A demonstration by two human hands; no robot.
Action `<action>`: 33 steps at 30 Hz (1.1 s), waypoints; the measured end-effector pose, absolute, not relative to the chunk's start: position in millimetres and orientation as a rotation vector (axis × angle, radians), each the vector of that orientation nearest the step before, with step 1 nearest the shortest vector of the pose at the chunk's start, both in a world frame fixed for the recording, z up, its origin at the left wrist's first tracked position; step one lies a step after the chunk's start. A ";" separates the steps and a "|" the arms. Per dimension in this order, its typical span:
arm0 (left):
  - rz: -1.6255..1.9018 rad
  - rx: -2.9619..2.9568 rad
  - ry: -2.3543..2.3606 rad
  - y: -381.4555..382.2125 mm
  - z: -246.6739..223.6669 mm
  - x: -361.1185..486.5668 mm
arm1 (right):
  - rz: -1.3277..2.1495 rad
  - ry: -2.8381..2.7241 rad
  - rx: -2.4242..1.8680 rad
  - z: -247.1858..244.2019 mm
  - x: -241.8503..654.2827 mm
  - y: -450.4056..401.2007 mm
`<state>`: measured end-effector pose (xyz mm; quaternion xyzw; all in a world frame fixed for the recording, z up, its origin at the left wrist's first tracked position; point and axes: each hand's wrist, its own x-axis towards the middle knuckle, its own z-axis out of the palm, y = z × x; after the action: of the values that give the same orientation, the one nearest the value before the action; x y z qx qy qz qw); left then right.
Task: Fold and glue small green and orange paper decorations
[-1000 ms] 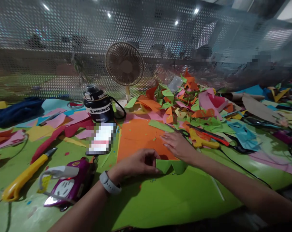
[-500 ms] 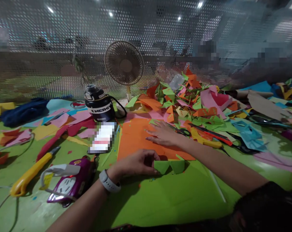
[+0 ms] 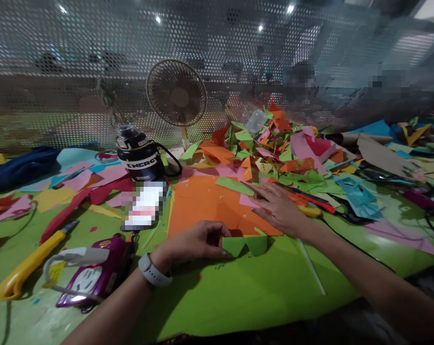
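My left hand (image 3: 200, 242), with a pale watch on the wrist, pinches the left end of a green paper cutout (image 3: 234, 246) shaped like a pair of glasses. The cutout stands up at the near edge of an orange sheet (image 3: 199, 203). My right hand (image 3: 279, 207) is over the sheet's right side, fingers stretched out and apart. It covers part of a yellow-handled tool (image 3: 309, 211). Near its fingertips lie a light green paper strip (image 3: 234, 186) and a small pink paper piece (image 3: 246, 200).
A heap of coloured paper pieces (image 3: 292, 153) lies behind, near a small fan (image 3: 176, 93). On the left are a black bottle (image 3: 140, 160), a phone (image 3: 145, 206), a purple power strip (image 3: 98, 273) and a yellow glue gun (image 3: 33, 261). A thin pale stick (image 3: 312, 268) lies right.
My right hand has slid rightward from the middle of the orange sheet, exposing the green strip and pink piece. My left hand keeps its pinch on the cutout. The view has shifted slightly.
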<state>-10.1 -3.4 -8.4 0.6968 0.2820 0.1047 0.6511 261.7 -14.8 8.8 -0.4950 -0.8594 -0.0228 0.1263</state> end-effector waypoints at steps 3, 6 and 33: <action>0.233 1.600 0.669 -3.9 -8.3 -10.1 | -0.119 -2.499 -1.499 6.1 269.3 -30.1; 0.226 1.628 0.690 -3.5 -8.6 -10.5 | -0.130 -2.506 -1.516 0.2 271.6 -44.1; 0.212 1.619 0.698 -1.4 -18.2 -14.7 | -0.365 -2.297 -1.973 -7.0 318.8 -24.6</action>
<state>-14.7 -1.4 -18.2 0.7074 0.3049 0.0924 0.6309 318.8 -24.6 -7.0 -0.6462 -0.7523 -0.1197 0.0458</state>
